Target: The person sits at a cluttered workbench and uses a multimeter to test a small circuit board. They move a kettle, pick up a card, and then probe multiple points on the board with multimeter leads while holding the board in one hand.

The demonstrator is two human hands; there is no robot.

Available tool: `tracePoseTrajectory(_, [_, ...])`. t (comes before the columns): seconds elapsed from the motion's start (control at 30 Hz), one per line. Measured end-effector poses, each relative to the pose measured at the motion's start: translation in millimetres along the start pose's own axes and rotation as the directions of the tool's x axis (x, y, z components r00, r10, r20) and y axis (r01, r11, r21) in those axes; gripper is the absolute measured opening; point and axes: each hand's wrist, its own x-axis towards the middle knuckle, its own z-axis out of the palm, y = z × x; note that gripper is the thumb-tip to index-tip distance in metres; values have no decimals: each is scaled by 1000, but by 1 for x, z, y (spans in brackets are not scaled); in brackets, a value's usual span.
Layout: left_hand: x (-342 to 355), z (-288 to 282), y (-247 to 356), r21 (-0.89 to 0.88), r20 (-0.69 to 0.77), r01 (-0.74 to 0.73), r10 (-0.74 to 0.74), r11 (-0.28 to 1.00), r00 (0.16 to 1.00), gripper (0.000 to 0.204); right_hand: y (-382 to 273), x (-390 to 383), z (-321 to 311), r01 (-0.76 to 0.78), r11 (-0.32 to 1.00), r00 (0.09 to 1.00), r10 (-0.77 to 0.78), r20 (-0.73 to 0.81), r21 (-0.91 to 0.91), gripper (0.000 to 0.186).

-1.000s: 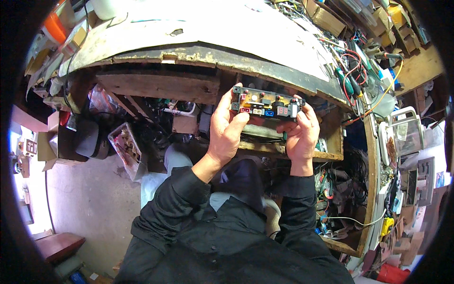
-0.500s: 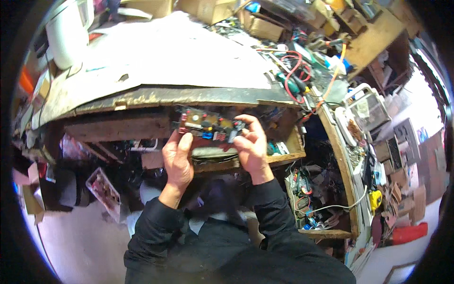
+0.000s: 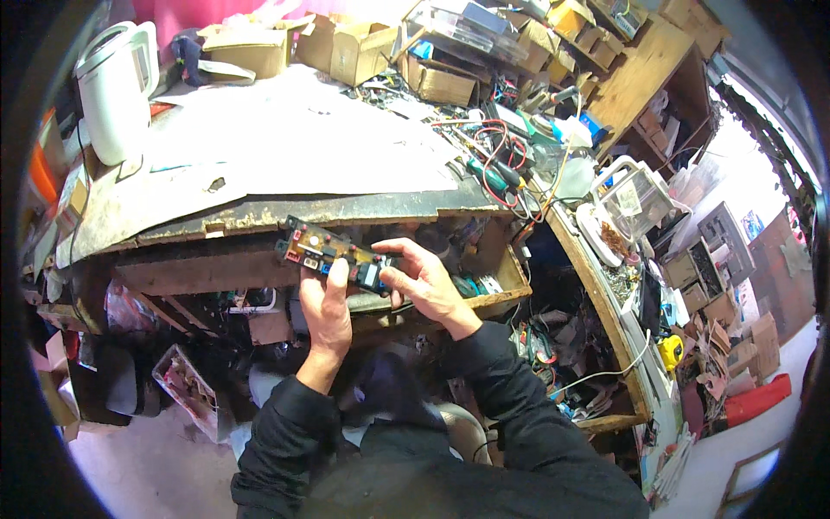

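Note:
Both my hands hold a small circuit board (image 3: 328, 253) with coloured connectors, a digit display and a dark frame. My left hand (image 3: 327, 316) is closed on it from below, the thumb resting against its lower middle. My right hand (image 3: 424, 290) grips the board's right end, thumb at the lower edge and fingers curled over it. The board is held tilted just in front of the bench's worn front edge (image 3: 186, 227), over an open wooden drawer (image 3: 506, 290).
A large paper sheet (image 3: 328, 147) covers the bench top. A white jug-like container (image 3: 117, 95) stands back left. Cardboard boxes (image 3: 359, 52), wires and tools (image 3: 493, 177) crowd the back and right. A lower crate (image 3: 194, 398) sits on the floor at left.
Since a second ago the board and both hands have moved left in the picture and tilted clockwise, the left thumb has shifted toward the middle, and the view shows more of the bench top.

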Motion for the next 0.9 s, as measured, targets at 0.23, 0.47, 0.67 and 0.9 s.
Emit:
tracePoseTrajectory(0.23, [-12,-6,-4,-16,38,-18,18,1000,999,55,-69,118,-103,161,731,907,-375,-193,-663,18])
tracePoseTrajectory(0.47, [-9,0,-9,19,44,-18,18,1000,999,61,-66,247,-219,-197,205,870,-415,-267,-959,45])
tracePoseTrajectory(0.67, [-8,-5,-5,-15,30,-1,2,1000,1000,59,-58,265,-190,-517,267,700,-415,-581,-814,45])
tracePoseTrajectory(0.9, [-10,1,-2,24,40,-8,7,1000,999,45,-87,252,-206,-69,626,544,-629,-555,-777,17])
